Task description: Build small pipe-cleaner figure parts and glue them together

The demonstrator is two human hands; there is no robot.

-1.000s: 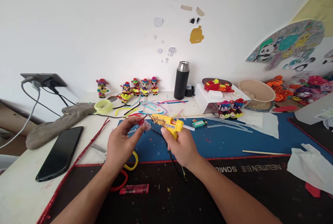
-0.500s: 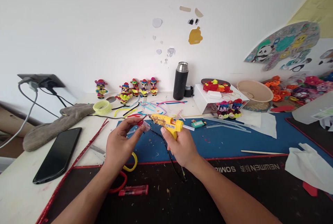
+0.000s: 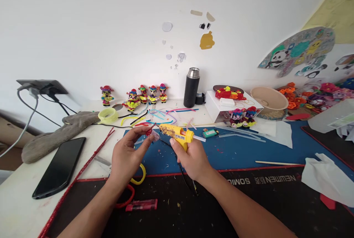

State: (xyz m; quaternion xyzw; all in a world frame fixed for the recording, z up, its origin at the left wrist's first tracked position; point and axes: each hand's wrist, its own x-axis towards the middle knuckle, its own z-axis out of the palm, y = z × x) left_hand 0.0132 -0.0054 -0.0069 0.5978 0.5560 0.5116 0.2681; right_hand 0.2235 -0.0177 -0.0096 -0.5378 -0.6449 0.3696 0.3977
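My left hand (image 3: 129,157) pinches a small red fuzzy piece (image 3: 149,132) with a clear, plastic-looking bit (image 3: 155,137) beside it; the exact kind is too small to make out. In my right hand (image 3: 195,158) is a yellow hot glue gun (image 3: 177,135), gripped by its handle, with a white glue stick (image 3: 199,139) poking out of the back. Its stained nozzle points left, a short way from the red piece. Below my left hand lie scissors with red and yellow handles (image 3: 138,176), partly hidden by the wrist. A black cord hangs under the gun.
Pipe cleaners (image 3: 163,114) lie scattered behind my hands, before several small dolls (image 3: 132,100). A black thermos (image 3: 191,87) and a white box (image 3: 211,107) stand at the back. A phone (image 3: 59,168) and long red pipe cleaners (image 3: 74,179) lie left; a wooden stick (image 3: 273,163) lies right.
The glue gun's nozzle has drawn slightly right, away from the red piece it was almost touching. My left hand keeps its pinch. The whole view has shifted a little.
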